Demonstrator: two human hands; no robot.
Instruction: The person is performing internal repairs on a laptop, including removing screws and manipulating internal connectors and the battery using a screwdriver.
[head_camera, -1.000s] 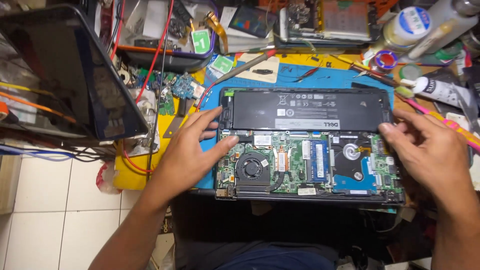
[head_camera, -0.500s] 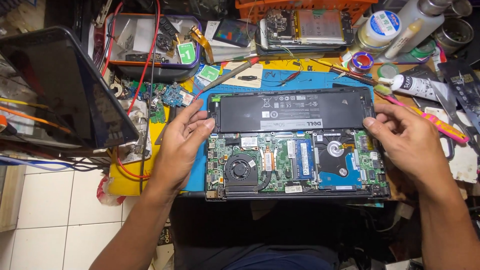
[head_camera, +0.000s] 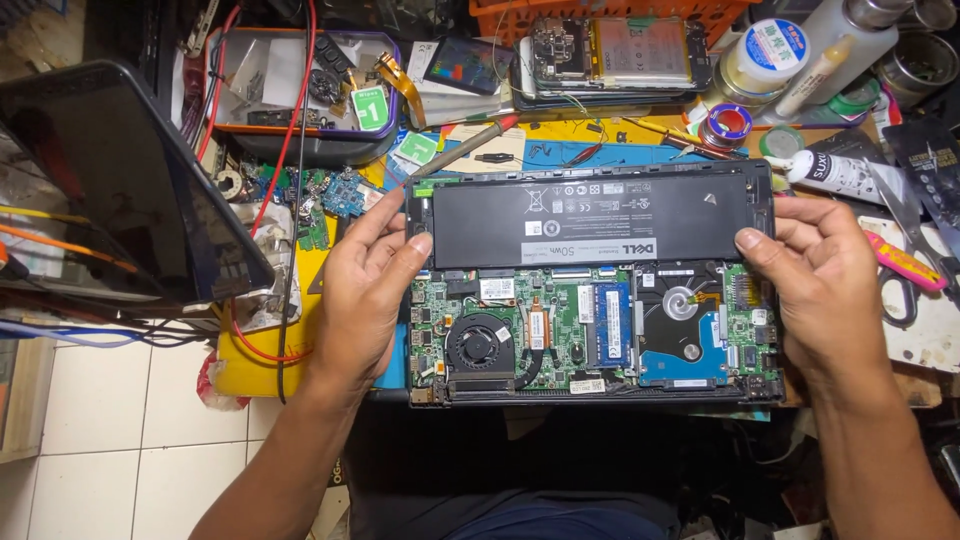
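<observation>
Long flat black laptop battery pack (head_camera: 590, 220) sits in the upper bay of the opened laptop chassis (head_camera: 595, 390), left hand (head_camera: 365, 285) and right hand (head_camera: 815, 275) each half-curled, fingertips pressing its ends (judged rigid, moderately heavy, puncture-sensitive; best gripped by the end edges).

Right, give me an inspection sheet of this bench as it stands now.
Surface: blue work mat on a crowded bench.
Job's things: opened laptop base, circuit board exposed; long black battery, fan, drive.
Clutter: parts tray, opened phone, glue tube, scissors, bottles.
Hands: left hand and right hand grip the battery's two ends.
Cables: red wire running past the tray.
Surroundings: dark screen panel at left; white floor tiles.
</observation>
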